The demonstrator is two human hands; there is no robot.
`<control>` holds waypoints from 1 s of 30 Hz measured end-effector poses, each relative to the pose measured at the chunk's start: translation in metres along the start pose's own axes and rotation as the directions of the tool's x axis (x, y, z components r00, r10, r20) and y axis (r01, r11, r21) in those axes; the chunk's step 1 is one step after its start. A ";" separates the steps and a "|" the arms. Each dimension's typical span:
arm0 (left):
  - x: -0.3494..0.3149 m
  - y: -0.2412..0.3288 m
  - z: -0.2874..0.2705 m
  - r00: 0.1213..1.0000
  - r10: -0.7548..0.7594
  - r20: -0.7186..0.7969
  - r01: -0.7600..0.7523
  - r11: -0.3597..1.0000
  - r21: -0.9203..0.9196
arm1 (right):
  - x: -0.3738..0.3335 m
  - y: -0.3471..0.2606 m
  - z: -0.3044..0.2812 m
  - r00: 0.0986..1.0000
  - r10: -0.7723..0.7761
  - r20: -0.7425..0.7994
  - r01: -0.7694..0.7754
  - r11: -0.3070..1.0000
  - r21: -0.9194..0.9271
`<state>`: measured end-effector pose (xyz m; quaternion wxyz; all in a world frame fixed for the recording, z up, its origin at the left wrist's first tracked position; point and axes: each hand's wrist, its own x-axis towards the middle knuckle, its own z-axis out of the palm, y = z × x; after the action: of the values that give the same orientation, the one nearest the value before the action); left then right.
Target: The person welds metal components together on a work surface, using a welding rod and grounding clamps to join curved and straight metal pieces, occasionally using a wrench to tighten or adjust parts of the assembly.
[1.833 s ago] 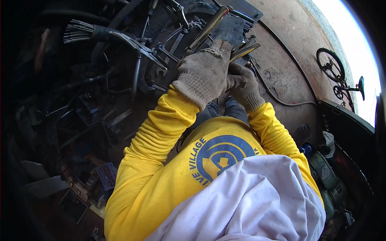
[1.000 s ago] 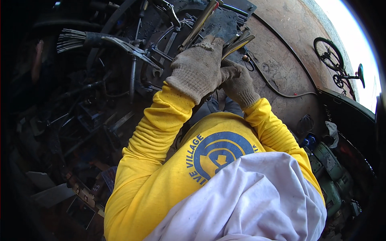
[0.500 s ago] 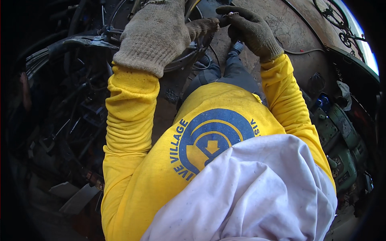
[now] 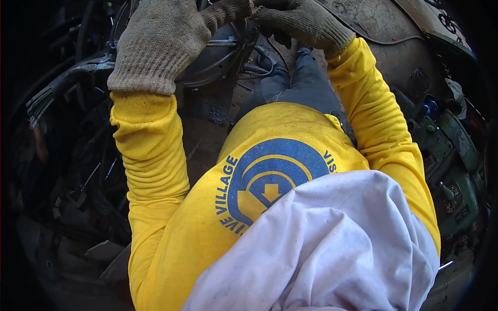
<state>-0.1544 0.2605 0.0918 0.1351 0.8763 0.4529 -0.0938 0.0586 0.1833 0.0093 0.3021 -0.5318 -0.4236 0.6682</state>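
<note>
My gloved left hand (image 4: pixel 158 44) held its thumb up to my gloved right hand (image 4: pixel 311 23), perhaps for steadiness; whether either gripped anything, I couldn't tell.

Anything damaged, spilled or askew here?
Nothing looks clearly spilled or broken. The bundle of stiff wires at far left fans out loosely at its end, so looks frayed, though it may be made that way.

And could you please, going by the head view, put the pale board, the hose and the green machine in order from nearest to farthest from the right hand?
From the right hand, as this view shows:
1. Hose, on the floor, just to its right.
2. Green machine, farther down the right side.
3. Pale board, at the lower left.
</note>
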 end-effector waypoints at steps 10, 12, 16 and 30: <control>0.000 0.030 -0.008 0.978 0.097 -0.185 -0.122 0.985 -0.126 | 0.019 0.010 0.004 0.968 -0.153 0.199 0.224 0.882 -0.414; -0.001 0.038 -0.014 0.998 -0.013 -0.066 -0.001 0.977 -0.212 | 0.023 0.025 0.005 0.963 -0.213 0.166 0.258 0.908 -0.330; -0.008 0.032 -0.010 0.996 -0.041 -0.074 0.031 0.991 -0.131 | 0.001 0.048 -0.007 0.980 -0.161 -0.120 0.190 0.933 0.305; -0.025 0.009 0.010 0.992 -0.019 -0.128 0.018 1.000 -0.008 | -0.044 0.185 -0.007 0.916 -0.068 -0.396 0.298 0.776 0.556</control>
<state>-0.1616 0.2327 0.0913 0.1081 0.8758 0.4689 -0.0372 0.0851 0.0624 -0.1353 0.5917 -0.4735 -0.1767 0.6281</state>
